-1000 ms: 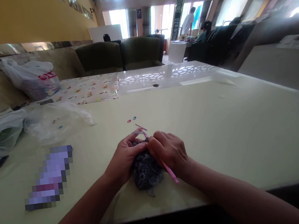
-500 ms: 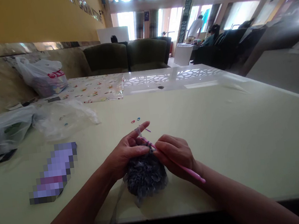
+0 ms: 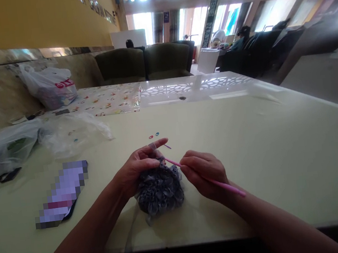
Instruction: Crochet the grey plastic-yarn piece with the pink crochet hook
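The left forearm (image 3: 88,224) and right forearm (image 3: 279,217), both bare, are angled inward from the bottom of the frame. Left of center, the left hand (image 3: 137,166) is held with its thumb (image 3: 149,162) laid toward the right and its index finger (image 3: 160,143) stretched out above. Right of center, the right hand (image 3: 204,171) is curled in a closed grip, thumb and fingers drawn together, the two hands held near each other but not touching.

"DZR INTERNET" down the slanted pillar (image 3: 212,3)

Two bare hands (image 3: 205,174), bare forearms (image 3: 90,226)
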Tool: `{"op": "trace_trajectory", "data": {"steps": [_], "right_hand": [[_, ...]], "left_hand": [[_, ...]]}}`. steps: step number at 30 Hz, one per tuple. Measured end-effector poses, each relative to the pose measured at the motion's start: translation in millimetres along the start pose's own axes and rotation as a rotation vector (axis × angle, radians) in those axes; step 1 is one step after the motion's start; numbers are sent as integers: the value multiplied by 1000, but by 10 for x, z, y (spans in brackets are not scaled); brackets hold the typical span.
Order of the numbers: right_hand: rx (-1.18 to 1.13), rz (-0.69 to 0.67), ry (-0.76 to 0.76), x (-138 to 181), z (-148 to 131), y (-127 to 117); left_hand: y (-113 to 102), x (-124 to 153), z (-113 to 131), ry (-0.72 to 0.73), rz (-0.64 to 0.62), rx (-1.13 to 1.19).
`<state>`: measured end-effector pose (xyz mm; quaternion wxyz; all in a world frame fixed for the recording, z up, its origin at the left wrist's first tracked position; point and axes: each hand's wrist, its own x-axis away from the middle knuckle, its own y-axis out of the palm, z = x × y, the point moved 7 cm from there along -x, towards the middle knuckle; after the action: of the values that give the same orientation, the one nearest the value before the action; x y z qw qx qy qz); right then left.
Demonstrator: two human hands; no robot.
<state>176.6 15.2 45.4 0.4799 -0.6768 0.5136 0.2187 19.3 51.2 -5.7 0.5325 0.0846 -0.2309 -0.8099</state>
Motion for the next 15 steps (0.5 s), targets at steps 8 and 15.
{"op": "trace_trajectory", "data": {"steps": [8, 15], "right_hand": [[-302, -107, 334, 3, 261, 58], [-73, -52, 86, -16, 133, 69]], "left_hand": [[71, 1, -76, -24, 5, -138], [201, 26, -184, -35, -62, -142]]}}
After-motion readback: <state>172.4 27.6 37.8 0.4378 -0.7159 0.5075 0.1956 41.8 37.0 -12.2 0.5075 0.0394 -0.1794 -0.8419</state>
